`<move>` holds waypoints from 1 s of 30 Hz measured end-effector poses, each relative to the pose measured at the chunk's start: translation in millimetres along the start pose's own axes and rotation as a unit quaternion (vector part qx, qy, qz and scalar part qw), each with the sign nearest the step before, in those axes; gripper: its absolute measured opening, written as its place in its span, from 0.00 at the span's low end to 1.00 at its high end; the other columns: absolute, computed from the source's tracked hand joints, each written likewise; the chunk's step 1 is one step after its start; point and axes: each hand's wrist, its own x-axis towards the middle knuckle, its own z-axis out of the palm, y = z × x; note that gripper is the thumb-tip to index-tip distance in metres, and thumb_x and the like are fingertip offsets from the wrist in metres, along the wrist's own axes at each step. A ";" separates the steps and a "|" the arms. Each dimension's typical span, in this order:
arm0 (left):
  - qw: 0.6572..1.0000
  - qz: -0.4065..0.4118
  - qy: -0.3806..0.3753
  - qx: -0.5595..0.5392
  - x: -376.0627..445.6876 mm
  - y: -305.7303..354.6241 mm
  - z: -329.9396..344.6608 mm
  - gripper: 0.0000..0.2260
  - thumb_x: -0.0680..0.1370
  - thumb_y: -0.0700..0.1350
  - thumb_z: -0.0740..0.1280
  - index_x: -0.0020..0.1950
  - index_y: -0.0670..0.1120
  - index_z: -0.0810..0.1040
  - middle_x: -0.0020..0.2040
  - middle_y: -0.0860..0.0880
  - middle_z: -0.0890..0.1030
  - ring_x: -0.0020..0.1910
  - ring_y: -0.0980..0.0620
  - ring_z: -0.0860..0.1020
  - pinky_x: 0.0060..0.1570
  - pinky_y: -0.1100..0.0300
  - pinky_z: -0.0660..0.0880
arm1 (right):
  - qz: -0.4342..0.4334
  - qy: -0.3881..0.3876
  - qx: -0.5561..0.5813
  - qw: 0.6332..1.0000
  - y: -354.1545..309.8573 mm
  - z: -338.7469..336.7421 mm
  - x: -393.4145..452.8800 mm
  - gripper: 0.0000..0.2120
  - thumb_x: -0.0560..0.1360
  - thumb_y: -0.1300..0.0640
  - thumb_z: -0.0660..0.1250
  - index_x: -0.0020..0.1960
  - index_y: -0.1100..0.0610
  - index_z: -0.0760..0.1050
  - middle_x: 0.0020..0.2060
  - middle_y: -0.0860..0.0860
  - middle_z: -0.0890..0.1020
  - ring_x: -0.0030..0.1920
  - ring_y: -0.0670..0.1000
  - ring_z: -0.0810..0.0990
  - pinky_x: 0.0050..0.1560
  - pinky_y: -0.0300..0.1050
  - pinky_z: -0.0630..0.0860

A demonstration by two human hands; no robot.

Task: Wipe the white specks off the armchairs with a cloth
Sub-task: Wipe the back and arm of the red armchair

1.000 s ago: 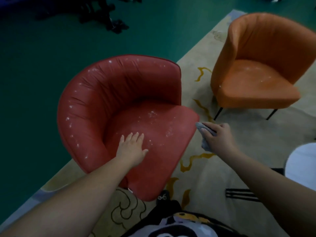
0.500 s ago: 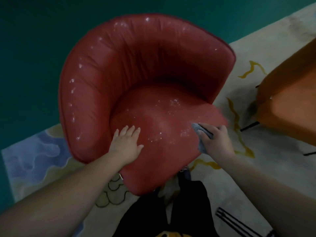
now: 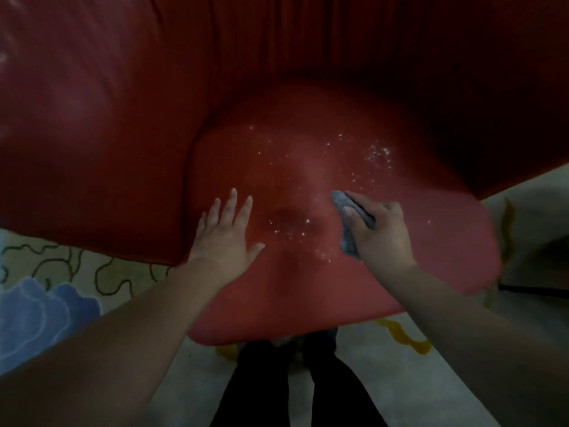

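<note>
1. Red armchair (image 3: 129,124): glossy upholstery, creased backrest, rounded seat; fills most of the view.
2. White specks (image 3: 377,155): scattered over the seat, densest toward its back right and at its centre.
3. Cloth (image 3: 348,223): grey-blue, bunched, resting on the seat just right of the central specks.
</note>
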 end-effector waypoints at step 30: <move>0.987 0.016 0.054 -0.151 36.2 -31.6 83.9 0.47 0.71 0.62 0.67 0.77 0.57 0.38 0.75 0.61 0.30 0.73 0.63 0.31 0.72 0.59 0.43 | -0.373 0.009 -0.221 0.901 50.4 168.9 66.6 0.18 0.75 0.55 0.68 0.64 0.55 0.76 0.50 0.60 0.77 0.47 0.61 0.76 0.45 0.57 0.77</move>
